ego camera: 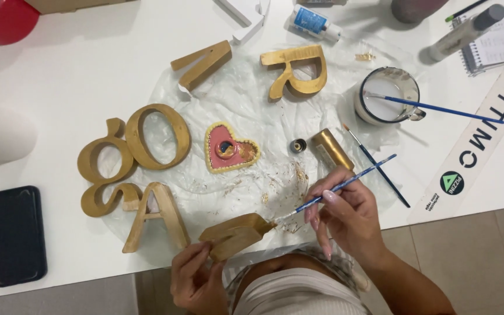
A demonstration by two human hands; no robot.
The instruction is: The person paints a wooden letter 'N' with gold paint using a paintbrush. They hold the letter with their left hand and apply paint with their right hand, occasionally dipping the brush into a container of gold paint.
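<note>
White table (88,64) fills most of what you see, and a crinkly clear plastic sheet (246,111) is spread over the middle of it to catch drips. On and around that sheet lie big wooden letters (156,137) that already look gold all over: some curly ones on the left, one pointy one near your left arm, and two more up at the top. A pink heart (228,150) with a gold edge sits in the middle, and it looks done too. A black phone (17,233) lies far to the left, well away from the paint. A white cup (387,96) with a blue brush in it stands at the upper right. A small gold paint bottle (332,149) lies on its side just above your right hand, with its little cap beside it. Your left hand (196,280) has its fingers wrapped around the last wooden piece (234,233), held near the table edge. Your right hand (345,213) pinches a thin blue paintbrush (333,189), and its tip touches that piece. I think only this one is left to finish.
</note>
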